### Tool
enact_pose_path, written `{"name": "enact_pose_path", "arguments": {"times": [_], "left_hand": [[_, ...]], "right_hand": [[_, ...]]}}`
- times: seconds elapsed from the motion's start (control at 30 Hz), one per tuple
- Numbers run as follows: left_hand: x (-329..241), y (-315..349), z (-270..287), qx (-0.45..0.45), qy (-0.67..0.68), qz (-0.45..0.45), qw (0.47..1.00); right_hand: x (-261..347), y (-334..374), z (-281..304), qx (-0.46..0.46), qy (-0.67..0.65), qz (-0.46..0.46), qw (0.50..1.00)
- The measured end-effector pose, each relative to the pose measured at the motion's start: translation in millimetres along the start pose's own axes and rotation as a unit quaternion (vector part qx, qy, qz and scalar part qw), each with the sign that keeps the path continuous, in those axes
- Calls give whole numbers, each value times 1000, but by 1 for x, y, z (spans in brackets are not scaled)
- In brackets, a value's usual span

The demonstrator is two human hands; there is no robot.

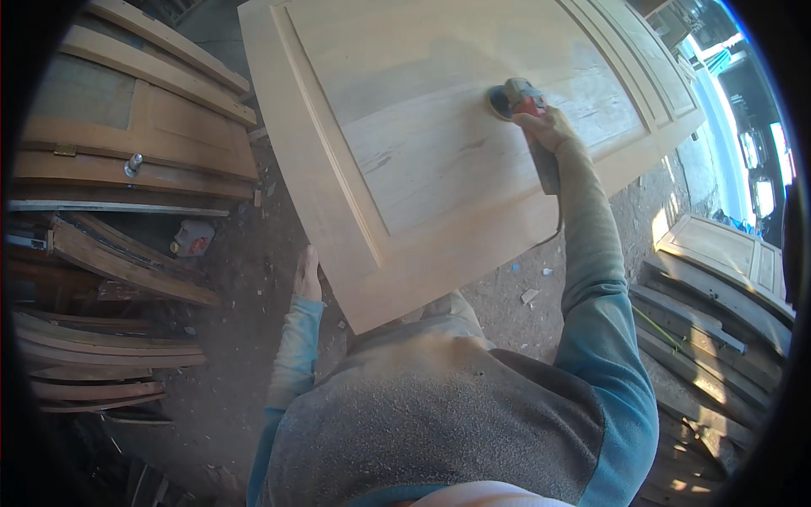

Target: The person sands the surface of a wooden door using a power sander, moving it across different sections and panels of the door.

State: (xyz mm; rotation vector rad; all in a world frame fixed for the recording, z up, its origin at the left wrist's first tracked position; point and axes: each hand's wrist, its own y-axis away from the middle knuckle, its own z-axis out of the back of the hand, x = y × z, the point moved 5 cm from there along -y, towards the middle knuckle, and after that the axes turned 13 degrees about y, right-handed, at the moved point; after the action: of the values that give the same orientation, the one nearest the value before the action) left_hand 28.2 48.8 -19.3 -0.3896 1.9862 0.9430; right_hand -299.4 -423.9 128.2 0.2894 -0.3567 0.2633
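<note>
We see a pale, raw-wood door panel (439, 160), cream to light tan with faint grey streaks in its grain. On it sits a sander (517, 97) with a grey body, a red patch and a dark round disc; its cord (553, 228) is dark. Our right hand (547, 127) grips it, the sleeve (604, 338) teal-blue, dusted beige toward the wrist. Our left hand (307, 275) hangs low, its sleeve the same dusty teal. The vest (439, 406) is grey, powdered tan. The ground (245, 279) is reddish-brown. Stacked doors (135, 127) at left are warm orange-brown; a small container (193, 238) is grey with orange.
</note>
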Motion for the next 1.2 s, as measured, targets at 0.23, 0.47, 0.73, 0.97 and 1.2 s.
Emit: {"name": "enact_pose_path", "arguments": {"times": [0.23,0.47,0.73,0.97,1.2], "left_hand": [[-3,15,-44,-71,-50,11,996],[-7,17,-41,-154,-108,-36,981],[11,9,-28,-74,-56,-40,995],[0,16,-37,-110,-108,-25,988],[-1,12,-19,-202,-278,-40,938]], "right_hand": [[-252,-115,106,-88,-18,-187,978],[-145,-84,77,-22,-5,-50,998],[115,40,-29,140,0,139,980],[111,27,-41,83,23,175,981],[-64,-105,61,22,15,49,998]]}}
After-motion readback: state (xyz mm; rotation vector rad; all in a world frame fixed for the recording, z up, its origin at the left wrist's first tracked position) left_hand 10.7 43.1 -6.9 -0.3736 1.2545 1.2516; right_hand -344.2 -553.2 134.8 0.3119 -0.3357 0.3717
